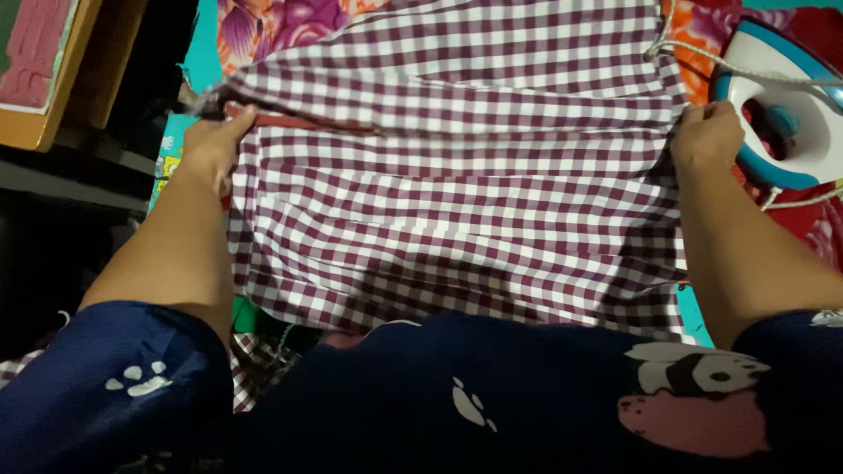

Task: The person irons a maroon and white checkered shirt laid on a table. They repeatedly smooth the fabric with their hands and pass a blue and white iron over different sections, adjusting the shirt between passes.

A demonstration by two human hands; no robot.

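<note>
Nearest the camera was the person's own dark blue top (457,395), printed with white paw marks and a panda, filling the bottom of the view and hiding the near edge of the work surface. Beyond it a maroon-and-white checked garment (457,175) lay spread across a surface covered with a bright floral cloth (272,22), which showed at the far side.

The left hand (211,145) was closed on the garment's left edge, fingers curled over a gathered fold where a darker red strip showed. The right hand (707,136) was closed on the opposite edge, knuckles up. With both arms reaching out to either side, the cloth seemed to be held taut between the two grips, probably to draw it flat against the surface; shallow creases ran across it from one hand to the other.

The checks were small and even, the fabric thin-looking, with a seam or overlapping layer running crosswise near the middle and looser folds toward the person's body.

Just beside the right hand, an electric iron (790,105), white with blue trim, lay on the floral cloth, its pale cord (702,54) looping over it. At the far left stood a wooden-edged piece of furniture (53,79).
</note>
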